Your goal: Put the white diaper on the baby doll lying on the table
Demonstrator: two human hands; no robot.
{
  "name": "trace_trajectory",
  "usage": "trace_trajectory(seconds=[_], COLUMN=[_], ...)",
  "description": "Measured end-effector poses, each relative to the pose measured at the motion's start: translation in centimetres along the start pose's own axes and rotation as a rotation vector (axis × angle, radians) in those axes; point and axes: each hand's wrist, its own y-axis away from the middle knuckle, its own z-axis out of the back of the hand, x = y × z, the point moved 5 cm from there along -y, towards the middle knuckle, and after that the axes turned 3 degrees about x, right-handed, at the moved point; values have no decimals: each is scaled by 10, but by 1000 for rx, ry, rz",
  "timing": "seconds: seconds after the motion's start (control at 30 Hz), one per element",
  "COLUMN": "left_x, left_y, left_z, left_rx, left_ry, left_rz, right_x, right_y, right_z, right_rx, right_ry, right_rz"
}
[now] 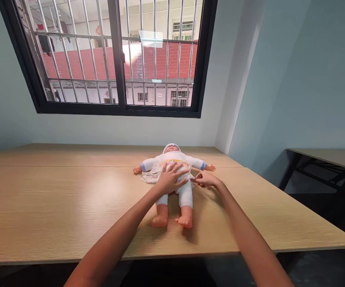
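Note:
A baby doll [186, 195] in a white suit with blue cuffs and a white cap lies on its back, arms spread, bare feet towards me. Around its hips is a white diaper [151, 175] with a coloured print near the waist; one side flap lies crumpled on the table. My left hand [170, 178] rests flat on the diaper's front, fingers spread. At the doll's hip on the right, my right hand [205, 179] has its fingers pinched together at the diaper's edge. The pinched bit is mostly hidden by the fingers.
The doll lies on a light wooden table [70, 207], whose front edge runs close to me. Behind it is a wall with a barred, black-framed window [120, 107]. A second table [318, 157] stands at the right, beyond a gap.

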Motion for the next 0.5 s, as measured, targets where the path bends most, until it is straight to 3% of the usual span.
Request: trace_trajectory(seconds=[0.1, 0.2, 0.27, 0.4, 0.5], left_x=[-1, -1, -1, 1, 1], left_y=[0, 1, 1, 0, 0], left_z=[1, 1, 0, -2, -2], left_rx=[1, -6, -1, -8, -16], left_ry=[-2, 8, 9, -8, -6], left_rz=[6, 1, -4, -4, -8], right_x=[-6, 1, 6, 9, 7], right_y=[6, 8, 6, -3, -8], right_z=[-12, -24, -27, -18, -9], right_rx=[310, 376, 321, 41, -99], right_ry=[157, 153, 64, -240, -310], right_rz=[-148, -116, -98, -49, 4])
